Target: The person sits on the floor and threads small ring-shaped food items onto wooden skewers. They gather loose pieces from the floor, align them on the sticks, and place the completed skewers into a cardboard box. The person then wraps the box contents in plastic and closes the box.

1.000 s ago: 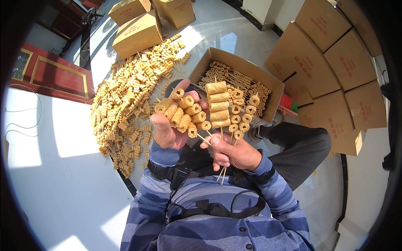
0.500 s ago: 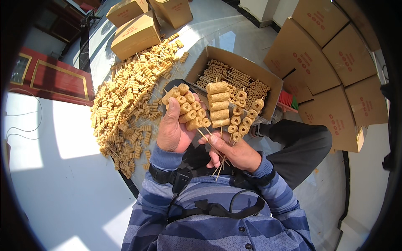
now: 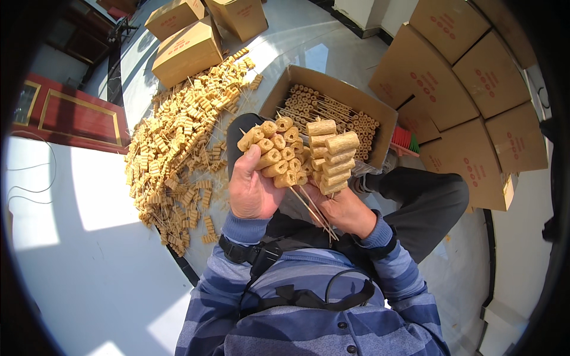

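L hand (image 3: 255, 193): is closed round skewer bunch (image 3: 270, 157), near-left of open box (image 3: 356, 101)
R hand (image 3: 347, 213): grips 2nd bunch (image 3: 340, 159), nr side of open box

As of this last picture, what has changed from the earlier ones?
The left hand has closed further around its skewers of rolls. At the right hand, the fanned-out skewers have drawn into a tighter bunch, the front rolls now showing their sides. Neither hand has visibly emptied. The floor pile and open carton stayed put.

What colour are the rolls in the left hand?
The rolls are golden tan, clearest in head view.
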A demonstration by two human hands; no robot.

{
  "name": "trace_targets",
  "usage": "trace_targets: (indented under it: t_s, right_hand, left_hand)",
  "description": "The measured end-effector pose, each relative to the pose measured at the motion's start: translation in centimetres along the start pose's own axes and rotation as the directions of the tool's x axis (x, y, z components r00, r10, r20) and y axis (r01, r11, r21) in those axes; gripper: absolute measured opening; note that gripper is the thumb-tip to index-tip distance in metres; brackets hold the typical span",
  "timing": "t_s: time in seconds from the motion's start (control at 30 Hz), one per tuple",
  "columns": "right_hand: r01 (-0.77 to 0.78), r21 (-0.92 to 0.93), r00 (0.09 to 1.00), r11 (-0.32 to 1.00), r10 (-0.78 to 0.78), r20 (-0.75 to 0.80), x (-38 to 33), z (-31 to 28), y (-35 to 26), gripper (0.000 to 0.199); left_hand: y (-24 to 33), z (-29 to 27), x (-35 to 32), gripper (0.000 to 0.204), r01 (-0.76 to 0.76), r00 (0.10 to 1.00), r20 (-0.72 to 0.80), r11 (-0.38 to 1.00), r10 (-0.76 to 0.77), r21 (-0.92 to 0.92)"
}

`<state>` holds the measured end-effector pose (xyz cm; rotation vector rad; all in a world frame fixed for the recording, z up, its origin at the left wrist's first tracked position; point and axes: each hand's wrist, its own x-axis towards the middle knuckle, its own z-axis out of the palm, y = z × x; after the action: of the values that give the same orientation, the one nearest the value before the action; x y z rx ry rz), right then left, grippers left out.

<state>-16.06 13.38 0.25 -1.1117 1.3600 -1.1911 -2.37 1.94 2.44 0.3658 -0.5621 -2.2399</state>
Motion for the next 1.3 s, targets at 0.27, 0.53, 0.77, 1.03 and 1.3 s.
trace_targets:
  t_s: [0.27, 0.53, 0.77, 1.03, 1.3]
  right_hand:
    - [-0.306, 0.074, 0.916, 0.949, 0.273, 0.294, 0.0, -1.1, -1.2, 0.043]
    - [-0.325, 0.1, 0.859, 0.94, 0.249, 0.447, 0.3, -1.3, -0.5, 0.06]
    - [-0.457, 0.273, 0.711, 0.847, 0.163, 0.684, 1.6, -2.1, -0.1, 0.058]
    - [-0.466, 0.261, 0.799, 0.846, 0.275, 0.535, 1.8, -2.0, 1.0, 0.052]
    - [-0.45, 0.084, 0.878, 0.889, 0.458, -0.143, 1.2, -6.0, -0.7, 0.041]
  left_hand:
    - [0.1, -0.9, 0.2, 0.061, 0.077, 0.995, 0.057, 0.997, -0.077, 0.008]
    - [-0.3, -1.9, 0.5, 0.08, 0.138, 0.984, 0.097, 0.985, -0.147, 0.099]
    - [-0.7, -2.3, 1.0, 0.084, 0.234, 0.958, 0.173, 0.972, -0.23, -0.004]
    - [-0.6, -4.2, 2.0, 0.082, 0.151, 0.983, 0.095, 0.988, -0.154, 0.039]
    - [1.0, -4.3, 3.0, 0.087, -0.004, 1.0, 0.008, 1.0, 0.003, 0.013]
